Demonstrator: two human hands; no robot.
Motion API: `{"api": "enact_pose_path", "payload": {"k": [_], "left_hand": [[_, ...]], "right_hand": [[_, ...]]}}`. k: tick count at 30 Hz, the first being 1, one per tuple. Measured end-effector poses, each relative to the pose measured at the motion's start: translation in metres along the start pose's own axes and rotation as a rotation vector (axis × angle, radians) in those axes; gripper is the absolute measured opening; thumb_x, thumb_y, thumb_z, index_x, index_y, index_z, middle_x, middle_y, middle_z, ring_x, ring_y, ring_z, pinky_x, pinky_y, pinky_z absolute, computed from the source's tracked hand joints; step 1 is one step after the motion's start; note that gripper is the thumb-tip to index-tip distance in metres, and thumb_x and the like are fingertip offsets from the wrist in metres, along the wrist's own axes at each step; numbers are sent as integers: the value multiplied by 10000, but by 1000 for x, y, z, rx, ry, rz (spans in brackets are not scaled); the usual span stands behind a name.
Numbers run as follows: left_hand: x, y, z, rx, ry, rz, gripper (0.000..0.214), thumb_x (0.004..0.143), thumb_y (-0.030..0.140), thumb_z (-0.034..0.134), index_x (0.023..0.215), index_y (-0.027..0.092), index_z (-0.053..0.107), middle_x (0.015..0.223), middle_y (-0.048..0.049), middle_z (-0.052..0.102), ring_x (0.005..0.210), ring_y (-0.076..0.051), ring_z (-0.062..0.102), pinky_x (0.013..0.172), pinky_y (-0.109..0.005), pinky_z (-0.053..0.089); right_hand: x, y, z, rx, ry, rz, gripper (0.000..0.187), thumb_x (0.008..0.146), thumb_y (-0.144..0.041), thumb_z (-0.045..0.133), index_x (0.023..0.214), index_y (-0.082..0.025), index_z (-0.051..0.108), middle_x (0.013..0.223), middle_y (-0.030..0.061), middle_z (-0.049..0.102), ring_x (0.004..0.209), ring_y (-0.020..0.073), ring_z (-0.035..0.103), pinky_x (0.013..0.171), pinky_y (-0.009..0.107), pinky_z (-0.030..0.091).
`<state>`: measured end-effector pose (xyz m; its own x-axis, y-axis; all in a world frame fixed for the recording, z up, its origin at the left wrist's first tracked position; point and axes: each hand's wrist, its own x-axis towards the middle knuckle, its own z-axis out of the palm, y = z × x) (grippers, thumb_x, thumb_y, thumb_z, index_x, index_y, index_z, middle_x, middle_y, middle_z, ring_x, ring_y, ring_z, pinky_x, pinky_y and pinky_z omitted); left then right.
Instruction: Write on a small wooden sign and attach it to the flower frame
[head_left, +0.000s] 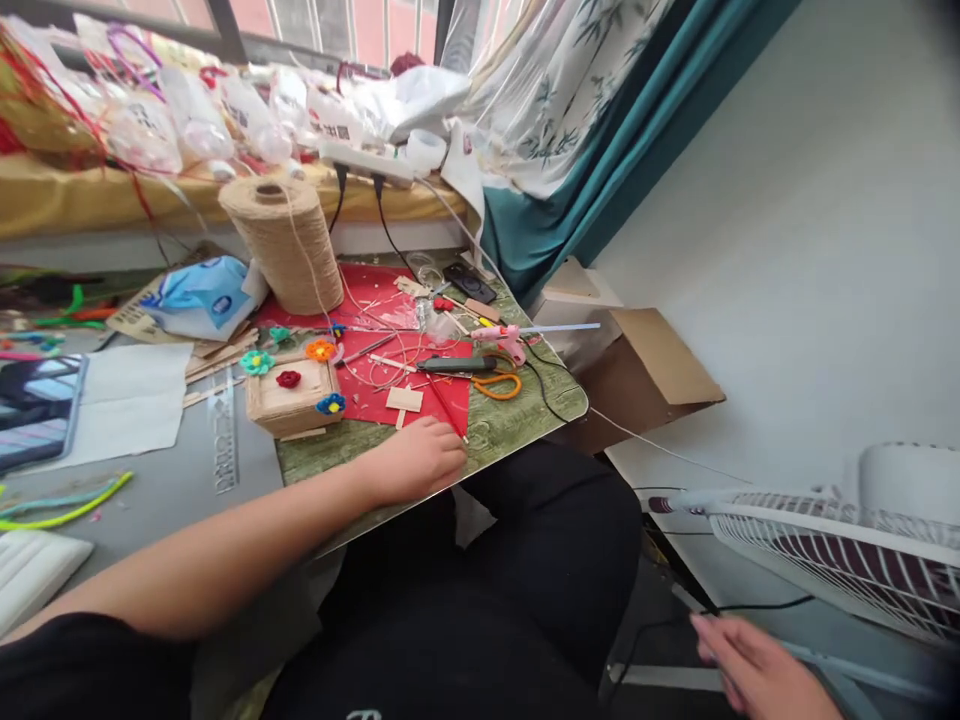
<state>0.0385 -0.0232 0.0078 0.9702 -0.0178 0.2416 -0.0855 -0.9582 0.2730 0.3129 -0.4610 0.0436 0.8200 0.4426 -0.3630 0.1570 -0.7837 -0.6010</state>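
Note:
My left hand [420, 460] rests at the table's front edge with its fingers curled. Whatever they may hold is hidden. Just beyond it lie a small wooden plaque on a stick [404, 399] and a red pencil [448, 408]. At the lower right, low beside the fan, my right hand [757, 665] is closed on a slim grey object [688, 600], too blurred to name. A twine-wrapped box [292, 405] with coloured crocheted-looking flowers, a utility knife [456, 365], orange-handled scissors [496, 378] and a pink glue gun [506, 338] lie farther up the table.
A large twine spool [289, 250] stands behind the box, near a blue tissue pack [206, 295]. A power strip [367, 160] lies on the sill. An open cardboard box [637, 375] sits right of the table, with a white fan [840, 540] nearer me. Cords hang between.

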Motion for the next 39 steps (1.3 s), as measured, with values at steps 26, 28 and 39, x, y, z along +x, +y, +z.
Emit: {"api": "enact_pose_path", "payload": {"k": [26,28,39], "left_hand": [[-55,-13,3,-140,91,-326,246,1007,250,541,1200,171,673,1380,-108,681,1231,-265,636,1065,-457,554],[-57,-16,1,-175,101,-332,242,1006,243,541,1197,178,673,1354,-101,692,1209,-254,639,1049,-449,552],[-58,-26,-5,-304,153,-476,315,997,247,559,1307,241,614,1327,-79,683,1213,-274,594,1024,-471,464]], "right_hand": [[151,-293,218,-386,-362,-919,58,959,-274,589,947,-217,584,869,28,640,783,208,599,704,316,419],[140,-298,219,-220,-423,-812,85,950,-227,567,1030,-218,596,934,35,651,836,209,617,747,324,464],[114,-307,279,697,-792,-251,312,912,-419,767,1133,-235,648,853,16,738,567,121,612,479,227,510]]}}
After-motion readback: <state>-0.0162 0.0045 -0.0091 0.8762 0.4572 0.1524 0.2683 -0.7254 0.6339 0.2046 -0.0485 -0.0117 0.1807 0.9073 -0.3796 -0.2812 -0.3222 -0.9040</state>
